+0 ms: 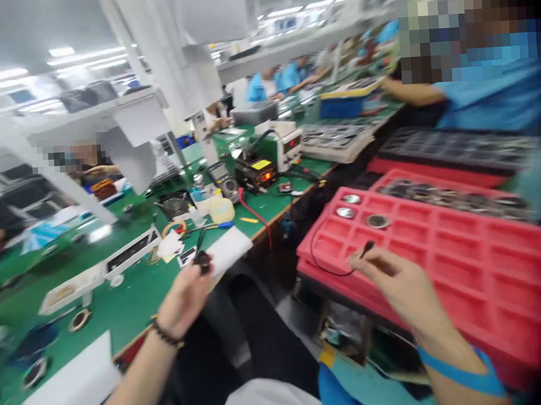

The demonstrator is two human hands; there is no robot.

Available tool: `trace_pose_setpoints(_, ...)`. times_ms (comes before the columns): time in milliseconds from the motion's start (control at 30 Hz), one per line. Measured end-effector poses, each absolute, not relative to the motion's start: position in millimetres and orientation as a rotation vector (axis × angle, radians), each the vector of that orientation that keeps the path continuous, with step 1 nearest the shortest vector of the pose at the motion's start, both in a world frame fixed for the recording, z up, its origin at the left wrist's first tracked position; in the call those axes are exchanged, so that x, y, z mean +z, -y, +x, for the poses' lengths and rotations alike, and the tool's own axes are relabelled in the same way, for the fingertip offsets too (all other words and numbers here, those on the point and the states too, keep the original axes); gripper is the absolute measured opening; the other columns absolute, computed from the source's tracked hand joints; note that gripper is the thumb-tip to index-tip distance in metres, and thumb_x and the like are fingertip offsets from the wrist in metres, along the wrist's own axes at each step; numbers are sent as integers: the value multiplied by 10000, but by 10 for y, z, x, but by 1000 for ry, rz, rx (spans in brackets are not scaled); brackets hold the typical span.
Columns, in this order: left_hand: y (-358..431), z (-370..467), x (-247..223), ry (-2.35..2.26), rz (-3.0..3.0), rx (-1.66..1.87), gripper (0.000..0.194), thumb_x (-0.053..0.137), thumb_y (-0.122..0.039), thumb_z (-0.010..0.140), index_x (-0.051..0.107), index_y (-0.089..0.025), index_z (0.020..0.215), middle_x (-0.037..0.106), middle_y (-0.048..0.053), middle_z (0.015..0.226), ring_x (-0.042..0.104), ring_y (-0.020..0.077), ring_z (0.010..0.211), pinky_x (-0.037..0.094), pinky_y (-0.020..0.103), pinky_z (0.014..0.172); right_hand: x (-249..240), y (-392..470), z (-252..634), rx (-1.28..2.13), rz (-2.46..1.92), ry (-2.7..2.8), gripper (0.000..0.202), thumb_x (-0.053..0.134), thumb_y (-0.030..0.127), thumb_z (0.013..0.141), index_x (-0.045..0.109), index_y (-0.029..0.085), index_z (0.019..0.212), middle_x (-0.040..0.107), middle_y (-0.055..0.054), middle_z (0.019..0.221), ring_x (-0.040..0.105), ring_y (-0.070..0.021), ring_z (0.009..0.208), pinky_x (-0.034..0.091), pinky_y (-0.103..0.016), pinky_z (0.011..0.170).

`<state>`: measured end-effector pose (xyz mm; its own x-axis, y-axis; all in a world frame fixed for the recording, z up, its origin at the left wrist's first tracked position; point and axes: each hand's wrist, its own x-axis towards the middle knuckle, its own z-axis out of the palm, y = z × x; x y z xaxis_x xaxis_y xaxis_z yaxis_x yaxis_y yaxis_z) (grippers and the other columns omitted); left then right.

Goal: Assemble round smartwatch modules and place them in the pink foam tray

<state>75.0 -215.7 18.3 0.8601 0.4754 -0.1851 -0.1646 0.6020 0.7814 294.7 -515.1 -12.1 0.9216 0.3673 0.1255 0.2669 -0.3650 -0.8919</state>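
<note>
My left hand [184,296] is closed around a small dark round part [203,261], held up near the front edge of the green bench [133,290]. Blur hides the part's details. Over the red compartment tray [462,264], my right hand [397,280] pinches a small dark piece [368,247]; I cannot make out its kind. A thin black cord [314,252] loops beside those fingertips across the tray's left corner. Two shiny round pieces [345,212] and a darker round disc [378,221] lie in the tray's compartments near that hand.
On the bench stand a black soldering station [257,176], a white power unit [288,146] and a small bottle [221,210]. White paper sheets [232,247] lie along its edge. A black tray [455,148] stands behind the red one. A co-worker in blue [497,97] sits at right.
</note>
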Motion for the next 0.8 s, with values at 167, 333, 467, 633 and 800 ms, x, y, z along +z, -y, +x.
trace_pose_setpoints(167,2636,937,-123,-349,617,318,441,845,-241,754,691,-187,1164,625,48,1340,664,127,1068,553,144,862,-85,4366,2260,498,-1750,807,580,640,641,790,616,62,788,598,-37,845,543,17,795,425,-59,751)
trace_pose_setpoints(333,2762,1008,-145,-293,750,306,443,801,-195,786,666,-199,1208,598,56,1375,662,140,1087,547,173,898,-124,4216,2208,487,-1789,782,529,612,620,834,641,92,823,600,-6,857,528,45,791,405,-55,764)
trace_pose_setpoints(467,2725,1005,-79,-324,893,295,471,813,-195,768,652,-202,1210,609,72,1346,668,145,1066,545,186,884,-160,4252,2261,407,-1862,784,487,600,607,852,658,124,841,596,10,849,503,57,761,362,-66,722)
trace_pose_setpoints(633,2754,1079,-63,-326,1362,462,476,809,-219,783,605,-210,1213,632,90,1298,657,179,1103,555,254,896,-130,4229,2278,345,-1928,759,457,592,577,871,658,129,814,583,11,812,442,60,703,295,-87,667)
trace_pose_setpoints(800,2599,1081,-46,117,2398,1023,524,717,-20,802,581,-183,1281,661,106,1255,630,194,1167,539,331,992,-86,4294,2344,348,-1969,752,478,573,599,874,656,133,808,574,16,789,389,61,660,238,-104,625)
